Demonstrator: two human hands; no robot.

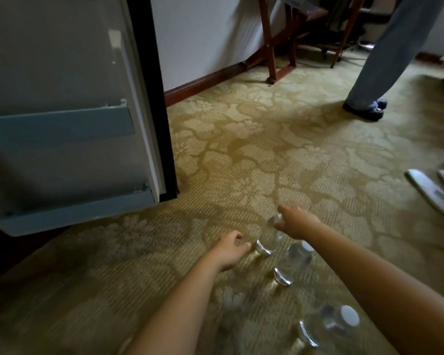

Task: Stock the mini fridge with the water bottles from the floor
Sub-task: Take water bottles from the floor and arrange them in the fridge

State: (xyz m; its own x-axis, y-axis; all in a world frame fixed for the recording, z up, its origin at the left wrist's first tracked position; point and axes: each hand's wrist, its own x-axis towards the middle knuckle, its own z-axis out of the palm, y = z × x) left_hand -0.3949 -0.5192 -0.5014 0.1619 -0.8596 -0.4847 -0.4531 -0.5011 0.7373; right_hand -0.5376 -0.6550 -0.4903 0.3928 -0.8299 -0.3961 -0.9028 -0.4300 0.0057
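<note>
Clear water bottle [267,242] stands with its top pinched in the right grip [297,222], left grip [231,249] relaxed beside its base.

You are stretching your right forearm [364,272] out, and your right hand [296,222] is gripping the top of the farthest bottle [268,239], its fingers [285,210] curling round it from the right. Your left forearm [185,293] is reaching alongside. Your left hand [231,248] is hovering just left of that bottle's base, loosely curled and holding nothing.
</note>
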